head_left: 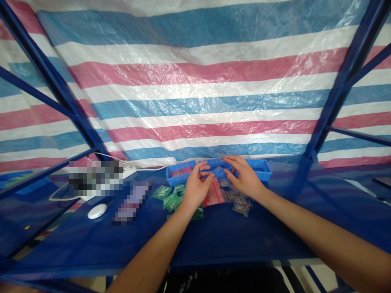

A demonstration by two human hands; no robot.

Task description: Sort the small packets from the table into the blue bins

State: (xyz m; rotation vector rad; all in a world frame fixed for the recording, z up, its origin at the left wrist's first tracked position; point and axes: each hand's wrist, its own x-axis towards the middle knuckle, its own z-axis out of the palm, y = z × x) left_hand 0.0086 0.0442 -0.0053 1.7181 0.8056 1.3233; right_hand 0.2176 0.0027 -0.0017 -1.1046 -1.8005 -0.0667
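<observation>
Three blue bins stand in a row at the back of the blue table: a left bin (172, 181) with reddish packets, a middle bin (215, 162) and a right bin (265, 176). My left hand (198, 183), fingers apart and empty, is over the front of the left and middle bins. My right hand (242, 175) has its fingers spread at the right side of the middle bin. Between them lies a red bag (214, 193). Green packets (174, 199) are piled by my left hand, and clear bags with small brownish parts (242, 204) lie below my right hand.
At the left are a white round case (97, 211), a blurred flat object (132, 203) and a white power strip (105, 188) with cables. Blue metal posts (332, 97) frame the table (232, 240), with a striped sheet (195, 73) behind.
</observation>
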